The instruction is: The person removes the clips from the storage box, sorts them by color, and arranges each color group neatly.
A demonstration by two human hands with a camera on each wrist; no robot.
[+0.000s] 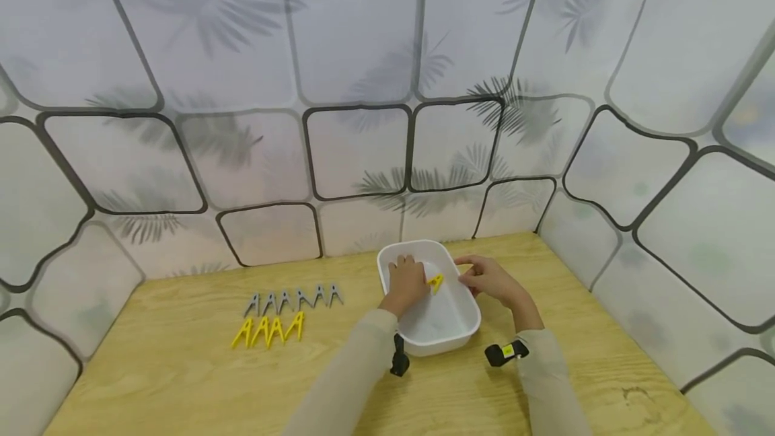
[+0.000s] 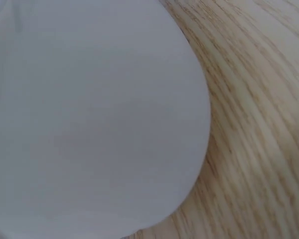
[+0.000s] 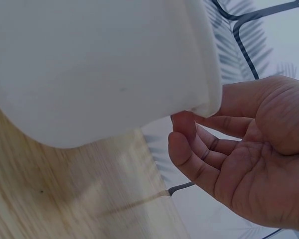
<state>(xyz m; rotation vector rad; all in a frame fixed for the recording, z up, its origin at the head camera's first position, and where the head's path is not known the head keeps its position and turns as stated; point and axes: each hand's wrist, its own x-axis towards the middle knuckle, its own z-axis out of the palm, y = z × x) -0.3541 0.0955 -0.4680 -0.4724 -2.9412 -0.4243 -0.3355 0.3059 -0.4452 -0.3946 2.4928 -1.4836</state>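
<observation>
A white plastic tub [image 1: 438,325] stands on the wooden table. My left hand [image 1: 407,282] reaches inside it, and its fingertips are partly hidden. Just right of that hand, a yellow clothespin [image 1: 435,282] shows inside the tub; I cannot tell whether the hand touches it. At the tub's right rim, my right hand [image 1: 493,280] holds the edge with its fingers. The right wrist view shows that hand [image 3: 249,154] with bent fingers at the rim of the white tub [image 3: 89,64]. In the left wrist view the tub wall [image 2: 99,119] fills most of the picture, and no fingers appear.
To the left on the table [image 1: 181,369], several grey clothespins [image 1: 286,300] stand in a row, with several yellow clothespins [image 1: 276,330] in a second row nearer me. A patterned wall [image 1: 357,153] rises behind the table, and another wall [image 1: 684,221] stands on the right.
</observation>
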